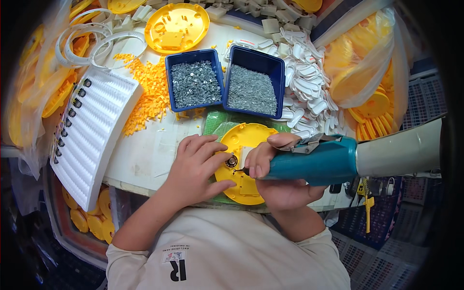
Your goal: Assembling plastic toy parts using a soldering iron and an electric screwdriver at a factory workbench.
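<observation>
A round yellow plastic housing (244, 134) lies on a green mat (212, 122) at the table's near edge. My left hand (195, 166) is spread over its left side, fingers stretched and touching it. Close to those fingertips, a small black round part (232, 161) sits in the housing. My right hand (261, 157) is wrapped round a teal electric screwdriver (314, 162), held level with its bit pointing left. The bit's tip is at the housing, just below the black part. My right fingers partly hide a white block on the housing.
Beyond the housing stand two blue bins, one of small metal pieces (195, 82), one of screws (253, 89). Around them lie yellow plastic bits (147, 92), white levers (307, 72) and another yellow housing (177, 24). A white ridged tray (94, 130) holds black parts at left.
</observation>
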Demonstrator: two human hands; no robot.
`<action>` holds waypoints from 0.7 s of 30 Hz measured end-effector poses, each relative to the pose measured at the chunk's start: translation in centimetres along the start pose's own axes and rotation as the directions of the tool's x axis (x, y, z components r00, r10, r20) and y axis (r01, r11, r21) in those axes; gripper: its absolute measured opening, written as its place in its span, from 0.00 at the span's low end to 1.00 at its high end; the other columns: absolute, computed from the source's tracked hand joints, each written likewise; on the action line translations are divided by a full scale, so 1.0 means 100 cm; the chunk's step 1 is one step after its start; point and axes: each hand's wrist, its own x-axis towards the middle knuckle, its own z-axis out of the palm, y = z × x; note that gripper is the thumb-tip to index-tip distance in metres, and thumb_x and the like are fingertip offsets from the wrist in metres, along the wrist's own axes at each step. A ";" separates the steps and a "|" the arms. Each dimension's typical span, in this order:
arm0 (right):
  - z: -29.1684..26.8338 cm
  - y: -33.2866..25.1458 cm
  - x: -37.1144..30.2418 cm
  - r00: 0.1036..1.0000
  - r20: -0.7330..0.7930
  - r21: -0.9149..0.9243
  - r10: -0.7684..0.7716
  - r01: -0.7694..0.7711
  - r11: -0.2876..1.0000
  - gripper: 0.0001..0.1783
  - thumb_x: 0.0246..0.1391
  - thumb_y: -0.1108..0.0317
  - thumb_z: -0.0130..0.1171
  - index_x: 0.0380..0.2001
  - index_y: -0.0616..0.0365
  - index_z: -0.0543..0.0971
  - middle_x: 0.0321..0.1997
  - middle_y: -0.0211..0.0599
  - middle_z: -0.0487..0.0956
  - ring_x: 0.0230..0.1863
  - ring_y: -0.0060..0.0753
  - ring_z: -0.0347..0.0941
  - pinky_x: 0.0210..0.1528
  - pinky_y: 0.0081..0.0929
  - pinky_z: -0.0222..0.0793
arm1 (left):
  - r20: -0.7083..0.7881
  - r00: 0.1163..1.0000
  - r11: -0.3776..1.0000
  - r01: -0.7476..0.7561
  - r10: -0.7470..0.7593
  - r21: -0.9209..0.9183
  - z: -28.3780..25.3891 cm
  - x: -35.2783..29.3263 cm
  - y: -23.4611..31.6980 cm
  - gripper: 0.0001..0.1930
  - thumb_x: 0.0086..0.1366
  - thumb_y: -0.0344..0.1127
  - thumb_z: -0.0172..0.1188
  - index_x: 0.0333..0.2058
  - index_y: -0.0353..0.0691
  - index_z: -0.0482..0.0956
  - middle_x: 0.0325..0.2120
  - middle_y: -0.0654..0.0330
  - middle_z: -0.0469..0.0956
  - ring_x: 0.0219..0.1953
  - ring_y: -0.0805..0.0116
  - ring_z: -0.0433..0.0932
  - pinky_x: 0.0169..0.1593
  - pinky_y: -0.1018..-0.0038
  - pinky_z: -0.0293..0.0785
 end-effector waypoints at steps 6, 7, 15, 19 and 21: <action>-0.002 0.008 -0.001 0.999 -0.050 0.011 0.018 -0.018 1.000 0.55 0.53 0.18 0.45 0.62 0.61 0.69 0.31 0.39 0.77 0.34 0.34 0.72 0.46 0.39 0.67 | 0.176 0.983 0.997 -0.057 0.048 0.049 -0.007 -0.007 -0.007 0.38 0.53 0.64 0.70 0.55 0.42 0.80 0.58 0.56 0.75 0.70 0.51 0.64 0.71 0.49 0.55; -0.002 0.009 -0.001 0.999 -0.050 0.010 0.018 -0.018 1.000 0.55 0.53 0.18 0.45 0.62 0.61 0.69 0.31 0.39 0.77 0.34 0.34 0.72 0.46 0.39 0.67 | 0.189 0.981 0.997 -0.059 0.047 0.058 -0.006 -0.008 -0.007 0.39 0.53 0.66 0.69 0.55 0.42 0.80 0.59 0.55 0.74 0.71 0.51 0.63 0.72 0.49 0.55; -0.003 0.014 0.000 0.997 -0.070 0.022 0.025 -0.024 0.999 0.55 0.52 0.18 0.45 0.61 0.60 0.70 0.31 0.39 0.77 0.34 0.33 0.73 0.46 0.38 0.67 | 0.181 0.982 0.997 -0.053 0.044 0.050 -0.005 -0.009 -0.008 0.39 0.54 0.66 0.69 0.56 0.43 0.80 0.59 0.56 0.74 0.71 0.51 0.63 0.72 0.49 0.54; -0.004 0.017 0.000 0.998 -0.059 0.015 0.018 -0.017 1.000 0.55 0.52 0.18 0.45 0.60 0.61 0.70 0.31 0.40 0.78 0.34 0.34 0.74 0.46 0.37 0.68 | 0.180 0.983 0.997 -0.056 0.047 0.046 -0.004 -0.009 -0.010 0.39 0.54 0.67 0.68 0.56 0.43 0.80 0.59 0.56 0.74 0.71 0.51 0.63 0.72 0.49 0.54; -0.003 0.017 0.001 1.000 -0.030 -0.058 0.005 -0.007 0.998 0.50 0.56 0.24 0.46 0.58 0.63 0.71 0.32 0.42 0.79 0.33 0.35 0.75 0.45 0.38 0.69 | 0.182 0.982 0.997 -0.058 0.048 0.049 -0.004 -0.009 -0.010 0.39 0.54 0.66 0.68 0.56 0.42 0.80 0.59 0.56 0.74 0.71 0.51 0.63 0.72 0.49 0.54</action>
